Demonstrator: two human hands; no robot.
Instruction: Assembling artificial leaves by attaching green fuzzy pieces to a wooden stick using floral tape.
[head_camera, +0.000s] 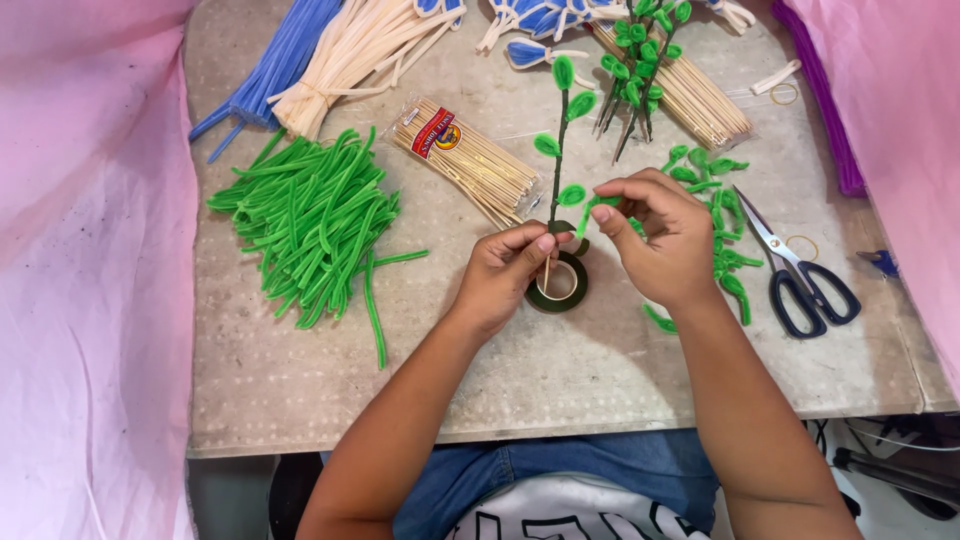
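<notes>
My left hand (503, 272) pinches the lower part of a thin stick stem (558, 165) wrapped in dark green, with several green pipe-cleaner leaves on it. My right hand (655, 238) holds a green pipe-cleaner leaf (592, 209) against the stem, just right of it. A roll of dark green floral tape (558, 284) lies on the board under both hands, partly hidden by my left fingers.
A heap of green pipe cleaners (315, 225) lies at left, blue (270, 70) and cream (350, 50) bundles behind it. A packet of wooden skewers (465, 160) is at centre, finished stems (635, 70) and loose skewers (700, 100) behind. Loose green leaves (720, 220) and scissors (800, 270) lie at right. Pink cloth flanks both sides.
</notes>
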